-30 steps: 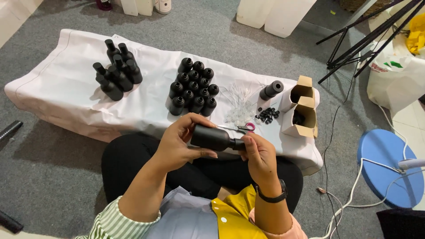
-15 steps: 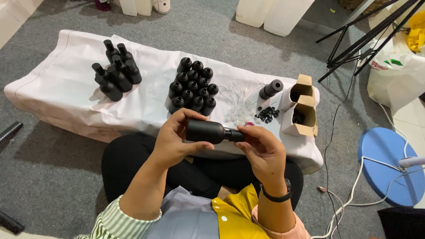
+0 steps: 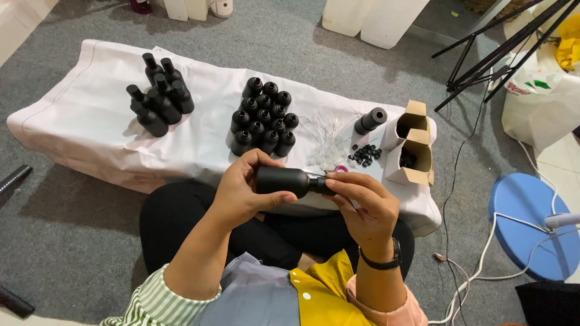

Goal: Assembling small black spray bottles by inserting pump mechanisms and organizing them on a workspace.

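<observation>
Head view: one camera, looking down at both hands over a low tabletop draped in white cloth.
Left hand: fingers wrapped round the body of a black bottle, thumb on the near side.
Bottle: held on its side, in the air above the lap, just in front of the tabletop's near edge; neck points to the person's right.
Right hand: fingers pinched round the bottle's neck end; what sits under the fingertips is hidden. A dark watch on the wrist.
Open bottles: a tight cluster of black bottles without caps, upright, mid-tabletop, just beyond the hands.
Capped bottles: a smaller group, upright with tall caps, well apart to the left of the cluster.
Lone bottle: black, tilted, right of the cluster.
Small caps: a loose heap of little black parts, between the lone bottle and the right hand.
Clear tubes: thin see-through pieces scattered beside the heap.
Boxes: two small brown cartons, flaps open, at the tabletop's right end.
Floor: grey carpet; a blue round disc with white cable to the right.
</observation>
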